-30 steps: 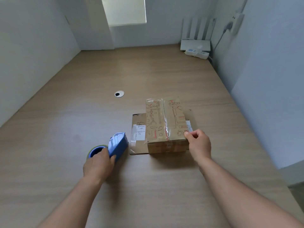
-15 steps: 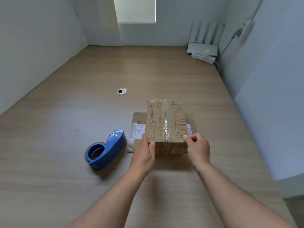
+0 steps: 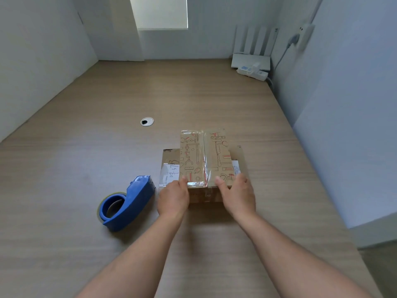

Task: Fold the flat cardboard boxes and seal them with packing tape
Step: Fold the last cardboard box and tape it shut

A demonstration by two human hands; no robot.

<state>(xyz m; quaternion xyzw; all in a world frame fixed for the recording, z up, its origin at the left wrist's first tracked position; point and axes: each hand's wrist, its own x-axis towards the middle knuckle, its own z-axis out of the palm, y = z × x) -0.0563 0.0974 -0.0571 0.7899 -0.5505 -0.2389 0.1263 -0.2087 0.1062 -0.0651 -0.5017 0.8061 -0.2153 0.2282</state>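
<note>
Left hand and right hand are gripping the near edge of the printed box.
Thumbs are pressing on its taped top, one either side of the seam, fingers curling round the near corners. It is sitting on a flatter labelled box in the middle of the table, the blue tape dispenser lying just to the left.

I see a small brown cardboard box printed with red and dark line drawings, folded shut, with clear tape along its centre seam. It sits on a wider brown cardboard box bearing white labels. Just left, a blue plastic tape dispenser lies on the bench.
</note>
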